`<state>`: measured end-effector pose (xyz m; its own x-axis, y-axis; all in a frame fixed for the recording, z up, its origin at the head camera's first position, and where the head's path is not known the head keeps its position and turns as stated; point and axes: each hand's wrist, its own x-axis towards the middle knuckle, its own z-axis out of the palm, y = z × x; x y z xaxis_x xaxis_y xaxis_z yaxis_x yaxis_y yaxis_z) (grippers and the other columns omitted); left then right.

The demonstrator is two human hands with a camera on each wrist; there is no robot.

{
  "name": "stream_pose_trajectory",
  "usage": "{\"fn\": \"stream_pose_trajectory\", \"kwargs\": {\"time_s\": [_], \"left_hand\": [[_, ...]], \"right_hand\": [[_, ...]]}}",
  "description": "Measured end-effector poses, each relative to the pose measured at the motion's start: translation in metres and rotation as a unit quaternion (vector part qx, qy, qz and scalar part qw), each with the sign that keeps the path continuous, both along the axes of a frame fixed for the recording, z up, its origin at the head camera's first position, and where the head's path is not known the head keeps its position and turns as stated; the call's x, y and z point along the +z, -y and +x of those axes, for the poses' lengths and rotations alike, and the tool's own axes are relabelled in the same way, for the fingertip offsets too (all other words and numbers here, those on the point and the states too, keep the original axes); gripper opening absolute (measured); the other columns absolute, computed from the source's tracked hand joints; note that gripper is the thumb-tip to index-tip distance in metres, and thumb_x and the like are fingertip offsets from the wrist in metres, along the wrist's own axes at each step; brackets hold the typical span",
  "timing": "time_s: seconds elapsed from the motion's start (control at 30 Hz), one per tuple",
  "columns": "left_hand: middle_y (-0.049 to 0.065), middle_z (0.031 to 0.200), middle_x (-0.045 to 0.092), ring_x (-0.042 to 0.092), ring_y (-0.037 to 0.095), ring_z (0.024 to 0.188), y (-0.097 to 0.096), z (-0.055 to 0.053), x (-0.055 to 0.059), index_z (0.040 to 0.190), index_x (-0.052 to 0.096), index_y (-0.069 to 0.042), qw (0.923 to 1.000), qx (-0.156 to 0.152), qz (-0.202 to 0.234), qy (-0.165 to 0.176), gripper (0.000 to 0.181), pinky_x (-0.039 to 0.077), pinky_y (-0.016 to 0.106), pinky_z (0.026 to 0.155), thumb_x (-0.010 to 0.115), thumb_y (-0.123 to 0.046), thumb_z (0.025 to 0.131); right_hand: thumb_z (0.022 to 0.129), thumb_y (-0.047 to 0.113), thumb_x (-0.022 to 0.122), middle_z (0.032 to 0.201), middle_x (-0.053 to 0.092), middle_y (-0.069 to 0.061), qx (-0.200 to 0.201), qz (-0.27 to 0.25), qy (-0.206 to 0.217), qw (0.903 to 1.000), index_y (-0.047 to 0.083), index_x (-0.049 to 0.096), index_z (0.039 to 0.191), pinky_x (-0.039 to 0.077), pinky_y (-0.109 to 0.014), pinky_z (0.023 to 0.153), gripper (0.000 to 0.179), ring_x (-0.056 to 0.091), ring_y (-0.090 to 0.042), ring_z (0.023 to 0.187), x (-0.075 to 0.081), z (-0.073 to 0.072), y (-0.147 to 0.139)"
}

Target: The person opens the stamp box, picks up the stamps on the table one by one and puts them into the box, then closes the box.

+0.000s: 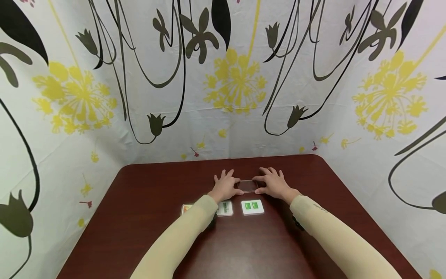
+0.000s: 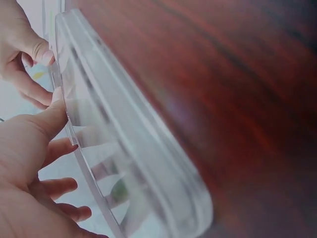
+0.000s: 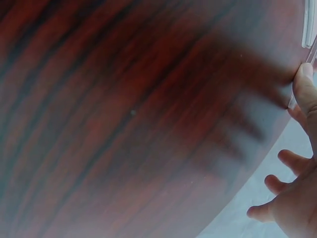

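Observation:
A flat, clear rectangular plastic piece (image 1: 247, 186) lies on or just above the table, between both hands. My left hand (image 1: 224, 187) holds its left edge between thumb and index finger. At the opposite edge, the thumb and index finger of my right hand (image 1: 275, 184) grip it, the other fingers spread. Nearer to me lies a card with two green pictures (image 1: 252, 207) in a clear case. Left of it is another cased card (image 1: 228, 208), partly covered by the left sleeve. A clear case edge (image 2: 133, 129) looms large in the left wrist view.
A third card (image 1: 186, 208) with an orange picture shows left of the left sleeve, mostly hidden. All lie on a dark reddish-brown table (image 1: 153, 224) with rounded far corners. A white curtain (image 1: 223, 131) with flower prints hangs behind the table and along its sides.

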<state>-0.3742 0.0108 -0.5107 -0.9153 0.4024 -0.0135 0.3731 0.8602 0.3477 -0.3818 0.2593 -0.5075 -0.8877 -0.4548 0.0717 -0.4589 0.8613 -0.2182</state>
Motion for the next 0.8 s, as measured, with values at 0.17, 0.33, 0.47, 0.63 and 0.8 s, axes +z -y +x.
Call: {"fn": "stream_pose_trajectory", "kwargs": {"time_s": [0.17,0.33,0.47,0.63,0.8], "left_hand": [[0.011,0.165,0.023,0.013,0.045,0.15,0.0,0.001,0.002,0.143,0.06,-0.02,1.0,-0.003,-0.004,0.004,0.06,0.015,0.072,0.11,0.07,-0.05,0.091],[0.012,0.163,0.026,0.015,0.045,0.149,-0.001,0.004,0.004,0.143,0.058,-0.018,0.9997,-0.006,-0.023,0.0,0.059,0.016,0.072,0.11,0.067,-0.049,0.094],[0.012,0.163,0.027,0.014,0.044,0.15,-0.004,0.007,0.007,0.145,0.054,-0.015,0.9992,-0.011,-0.039,0.005,0.06,0.015,0.071,0.111,0.064,-0.049,0.096],[0.012,0.163,0.026,0.014,0.043,0.15,-0.005,0.008,0.009,0.144,0.055,-0.012,0.9986,-0.015,-0.049,0.009,0.059,0.013,0.071,0.111,0.062,-0.048,0.098],[0.011,0.163,0.025,0.012,0.042,0.151,-0.004,0.011,0.01,0.145,0.054,-0.012,0.9987,-0.02,-0.042,0.021,0.059,0.009,0.072,0.112,0.061,-0.048,0.099]], "right_hand": [[0.087,0.05,0.075,0.158,0.033,-0.018,-0.002,0.008,-0.004,1.0,0.026,0.064,0.138,0.015,-0.078,0.104,0.058,0.026,-0.046,0.143,-0.002,0.001,0.001],[0.088,0.05,0.074,0.157,0.035,-0.018,0.001,0.007,-0.003,1.0,0.025,0.063,0.14,0.016,-0.078,0.104,0.059,0.027,-0.046,0.143,-0.002,0.001,0.002],[0.088,0.05,0.073,0.156,0.037,-0.019,0.002,0.007,0.0,1.0,0.026,0.062,0.141,0.017,-0.078,0.104,0.06,0.028,-0.047,0.142,-0.002,0.001,0.001],[0.088,0.052,0.072,0.157,0.035,-0.019,0.008,0.023,0.001,0.9997,0.028,0.062,0.141,0.015,-0.079,0.104,0.059,0.026,-0.048,0.143,0.001,0.002,0.0],[0.089,0.052,0.071,0.158,0.033,-0.019,0.014,0.04,-0.004,0.9991,0.029,0.062,0.14,0.013,-0.079,0.104,0.057,0.023,-0.047,0.143,0.006,0.005,0.001]]}}
